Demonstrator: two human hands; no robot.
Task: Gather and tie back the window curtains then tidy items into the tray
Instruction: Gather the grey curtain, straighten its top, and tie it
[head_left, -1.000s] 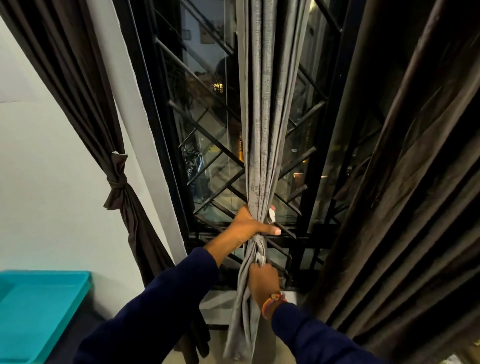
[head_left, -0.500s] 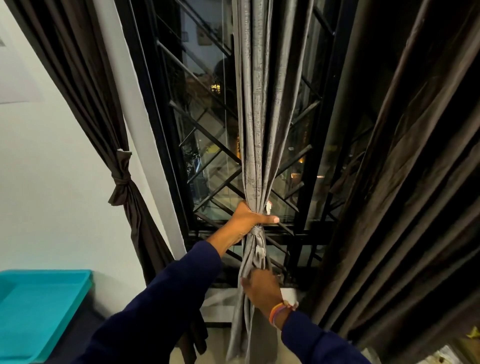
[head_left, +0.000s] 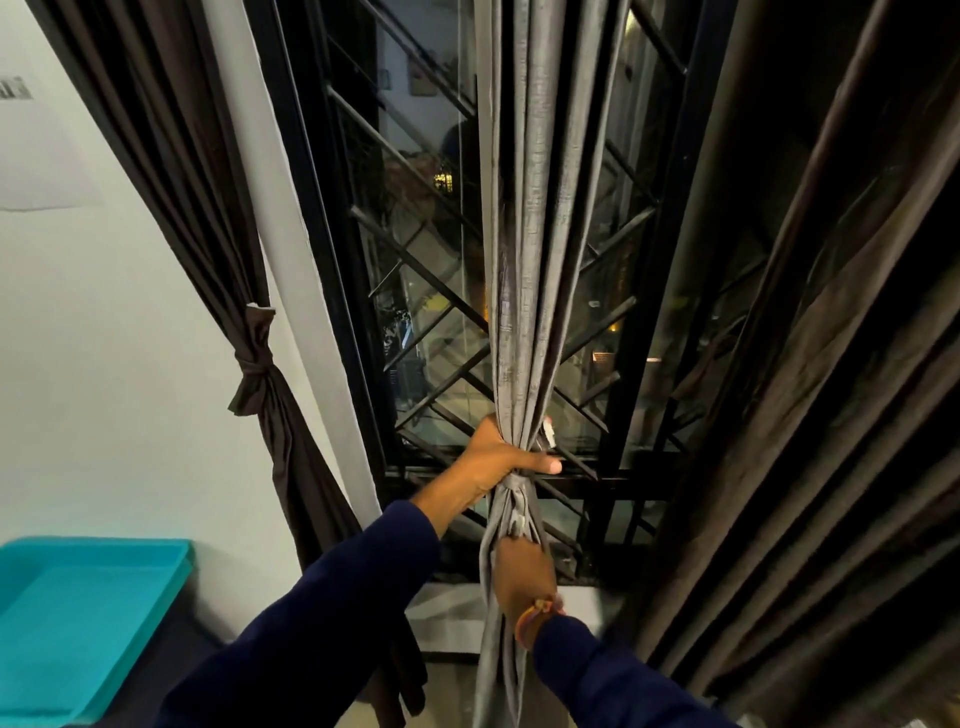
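A grey curtain (head_left: 530, 234) hangs gathered into a narrow bundle in front of the window. My left hand (head_left: 498, 457) grips the bundle just above a grey tie (head_left: 514, 486) wrapped round it. Below the tie, my right hand (head_left: 522, 574) grips the lower part of the bundle. A dark brown curtain (head_left: 208, 197) on the left is tied back with a knotted band (head_left: 254, 358). Another dark brown curtain (head_left: 810, 415) hangs loose on the right. A turquoise tray (head_left: 78, 623) sits at the lower left.
The window (head_left: 426, 291) has a black frame and a black diagonal grille behind the glass. A white wall (head_left: 104, 415) fills the left side, with a sheet of paper (head_left: 36, 145) stuck on it. A white sill (head_left: 447, 618) runs below the window.
My right hand has slid down the grey bundle, away from the tie. My left hand keeps its grip above the tie. The view has shifted slightly.
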